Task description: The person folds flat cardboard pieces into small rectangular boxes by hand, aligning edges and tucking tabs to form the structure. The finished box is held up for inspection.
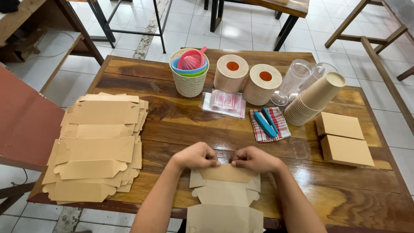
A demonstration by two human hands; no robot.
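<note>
A flat brown cardboard box blank point(224, 194) lies at the near edge of the wooden table point(172, 112), its lower part hanging over the edge. My left hand point(196, 156) and my right hand point(255, 159) both grip the blank's far flap, fingers curled over it and thumbs nearly meeting at the middle. The flap is bent up from the rest of the blank.
A stack of several unfolded blanks point(97, 146) covers the table's left side. Two folded boxes point(343, 138) sit at the right. Behind are paper cups point(312, 101), clear plastic cups point(297, 80), two tape rolls point(248, 77), a basket with bowls point(189, 71), a checked cloth point(269, 125).
</note>
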